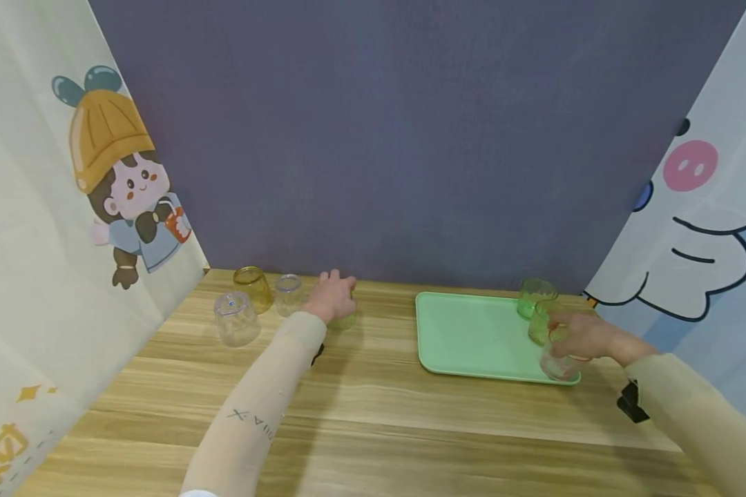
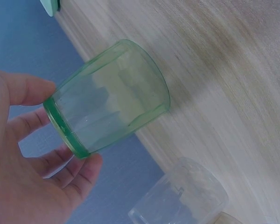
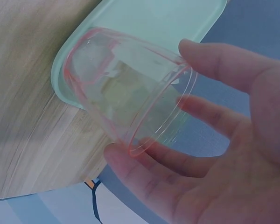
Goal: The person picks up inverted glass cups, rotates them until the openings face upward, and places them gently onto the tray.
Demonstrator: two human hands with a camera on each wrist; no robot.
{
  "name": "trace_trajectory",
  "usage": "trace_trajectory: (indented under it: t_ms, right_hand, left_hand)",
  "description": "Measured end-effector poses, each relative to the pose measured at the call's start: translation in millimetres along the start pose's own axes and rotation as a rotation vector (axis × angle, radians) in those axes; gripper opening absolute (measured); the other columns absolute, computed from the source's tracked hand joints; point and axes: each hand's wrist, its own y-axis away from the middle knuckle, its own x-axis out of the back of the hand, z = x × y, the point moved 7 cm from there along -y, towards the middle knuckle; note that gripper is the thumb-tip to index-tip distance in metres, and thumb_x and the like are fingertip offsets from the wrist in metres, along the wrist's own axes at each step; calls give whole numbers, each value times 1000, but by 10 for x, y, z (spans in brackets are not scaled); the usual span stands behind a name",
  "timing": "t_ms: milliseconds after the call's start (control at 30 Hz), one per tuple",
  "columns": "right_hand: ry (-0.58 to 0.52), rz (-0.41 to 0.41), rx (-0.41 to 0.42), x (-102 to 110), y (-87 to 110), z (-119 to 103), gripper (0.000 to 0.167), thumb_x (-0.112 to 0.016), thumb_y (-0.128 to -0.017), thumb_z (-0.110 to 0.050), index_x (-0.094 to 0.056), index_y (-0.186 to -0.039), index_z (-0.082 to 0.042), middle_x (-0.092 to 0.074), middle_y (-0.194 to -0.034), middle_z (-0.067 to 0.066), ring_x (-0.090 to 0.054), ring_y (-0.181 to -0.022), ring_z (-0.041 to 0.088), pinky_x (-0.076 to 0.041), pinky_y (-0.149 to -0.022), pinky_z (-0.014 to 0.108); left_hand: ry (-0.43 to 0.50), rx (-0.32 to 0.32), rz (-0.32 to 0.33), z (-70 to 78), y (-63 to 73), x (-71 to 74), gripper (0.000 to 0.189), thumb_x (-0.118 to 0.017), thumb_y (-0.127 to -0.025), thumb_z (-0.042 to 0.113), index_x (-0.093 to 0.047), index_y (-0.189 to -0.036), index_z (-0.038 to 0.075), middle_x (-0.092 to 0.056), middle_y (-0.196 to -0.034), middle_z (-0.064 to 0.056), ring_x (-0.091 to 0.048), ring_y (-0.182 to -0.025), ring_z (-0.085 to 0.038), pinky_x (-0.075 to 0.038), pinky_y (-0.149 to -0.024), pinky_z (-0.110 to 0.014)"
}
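My left hand (image 1: pixel 331 295) reaches to the back of the table, its thumb and fingertips around the thick base of an upside-down green cup (image 2: pixel 112 95). The cup's wide rim is toward the wood. At the right, my right hand (image 1: pixel 575 336) holds a clear pink-tinted cup (image 3: pixel 126 88) by its upper rim, thumb on one side and fingers on the other. Its bottom is over the near right corner of the mint-green tray (image 1: pixel 472 338). Behind it on the tray's right side stand two green cups, a nearer one (image 1: pixel 537 324) and a farther one (image 1: pixel 537 297).
Left of my left hand are a clear cup (image 1: pixel 289 297), an amber cup (image 1: pixel 253 288) and another clear cup (image 1: pixel 236 321), upside down. A dark grey-blue panel (image 1: pixel 410 138) rises behind the wooden table (image 1: pixel 373 428). Printed curtains (image 1: pixel 37 207) hang at both sides.
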Motion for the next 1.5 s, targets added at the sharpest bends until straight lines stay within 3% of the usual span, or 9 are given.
trace_trajectory:
  t_ms: [100,167,367,567,800,1000,1233,1500]
  right_hand:
    - [-11,-1,6,2,9,-5,60,-73,-88,-22,-51,-132,13,-64,-114,27,-54,-70,20,-46,-57,35]
    - [-1,6,15,13,17,-8,60,-74,-88,-22,-52,-131,13,-61,-119,32,-57,-76,21,-47,-59,36]
    - [53,35,44,37,20,12,62,-77,-85,-25,-56,-128,13,-61,-123,34,-61,-103,42,-53,-76,47]
    - [8,20,28,23,23,38,61,-77,-86,-22,-53,-130,15,-56,-126,38,-62,-93,32,-51,-66,38]
    - [42,20,14,28,32,46,64,-78,-86,-26,-55,-131,14,-54,-130,38,-55,-115,55,-52,-84,57]
    - [44,28,11,17,30,44,66,-78,-87,-27,-54,-132,14,-51,-134,40,-51,-118,57,-50,-87,60]
    - [42,9,-4,17,48,50,67,-77,-89,-28,-52,-135,14,-49,-136,40,-48,-121,59,-49,-89,63]
    - [46,21,25,69,70,-10,61,-75,-90,-26,-55,-131,14,-52,-131,41,-57,-112,52,-53,-79,52]
  left_hand:
    - [2,-1,0,2,0,0,46,-55,-100,26,-53,-146,17,-43,-141,-20,-39,-127,-38,-43,-101,-52]
    - [3,-2,2,5,-3,0,46,-55,-101,26,-54,-145,16,-44,-141,-21,-39,-127,-38,-42,-101,-52]
    - [0,-3,6,5,-8,2,45,-56,-101,27,-54,-144,16,-44,-141,-21,-39,-128,-40,-42,-103,-53]
    - [-5,-3,7,4,-11,-9,45,-56,-101,27,-54,-144,16,-44,-141,-21,-39,-128,-40,-42,-102,-53]
    - [-3,-3,7,9,-6,-3,46,-56,-101,27,-53,-146,16,-44,-142,-21,-39,-129,-40,-42,-103,-53]
    - [-4,0,6,1,-6,-11,49,-56,-101,27,-51,-148,16,-43,-143,-21,-39,-130,-39,-41,-105,-53]
    - [0,-8,9,20,5,-1,45,-57,-101,26,-54,-145,14,-44,-140,-21,-41,-124,-38,-44,-99,-51]
    - [29,-8,3,16,15,17,43,-56,-100,26,-55,-141,13,-44,-139,-20,-38,-129,-40,-42,-103,-52]
